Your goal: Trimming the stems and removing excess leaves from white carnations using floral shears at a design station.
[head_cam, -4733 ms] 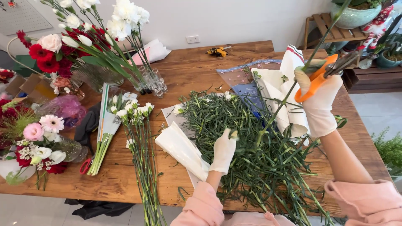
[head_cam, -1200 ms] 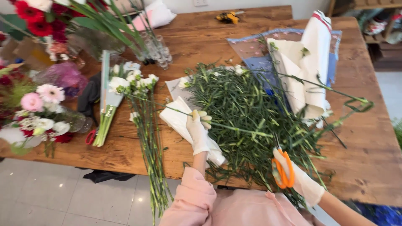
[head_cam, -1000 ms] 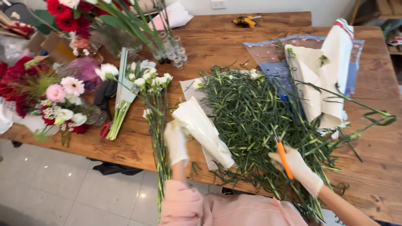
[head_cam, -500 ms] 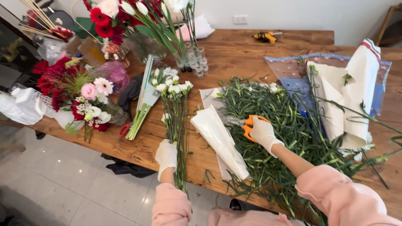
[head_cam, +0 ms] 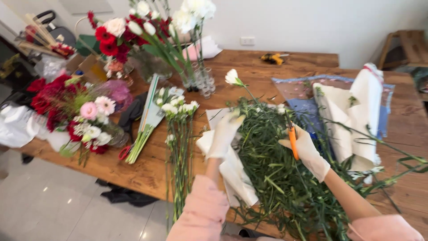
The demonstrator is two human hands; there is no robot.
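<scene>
White flower on a long green stem (head_cam: 232, 77) held up over the brown wooden desk (head_cam: 307, 67), left hand (head_cam: 225, 134) pinching the stem, right hand (head_cam: 305, 149) gripping orange scissors (head_cam: 292, 139), leafy green stems (head_cam: 276, 178) piled below

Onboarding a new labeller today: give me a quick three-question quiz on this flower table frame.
1. True or false: the right hand holds orange-handled scissors.
2. What does the left hand touch? A) the red bouquet B) a white flower stem at the heap of green stems C) the glass vases
3. What colour are the gloves on both hands?

Key: 1 true; 2 B; 3 white.
</scene>
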